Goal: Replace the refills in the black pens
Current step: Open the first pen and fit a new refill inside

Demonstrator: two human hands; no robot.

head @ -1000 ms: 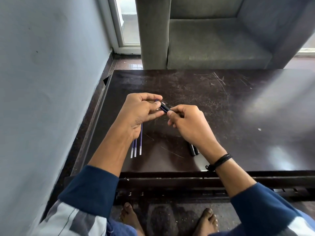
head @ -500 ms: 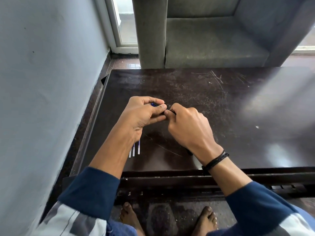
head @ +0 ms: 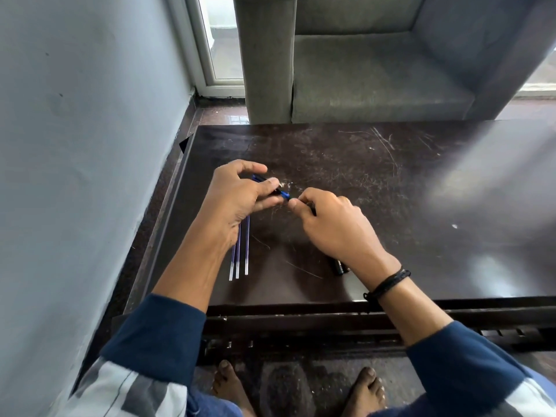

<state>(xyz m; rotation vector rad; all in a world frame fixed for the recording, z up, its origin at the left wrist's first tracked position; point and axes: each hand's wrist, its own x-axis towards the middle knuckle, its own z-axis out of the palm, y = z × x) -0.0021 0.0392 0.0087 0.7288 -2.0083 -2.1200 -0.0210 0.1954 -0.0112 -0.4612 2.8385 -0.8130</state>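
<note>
Both grips are pinched narrow: left hand (head: pixel 240 197) holds the pen barrel (head: pixel 272 188), right hand (head: pixel 328 224) a small piece just beside its tip — barrel's long axis points rightward.

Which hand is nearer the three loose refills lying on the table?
Left. The left hand hovers directly over the refills, covering their far ends; the right hand is off to their right.

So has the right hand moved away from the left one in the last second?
Yes. The right hand has drawn slightly rightward, away from the left hand, opening a gap where the pen's blue part shows; the refills on the table stayed put.
</note>
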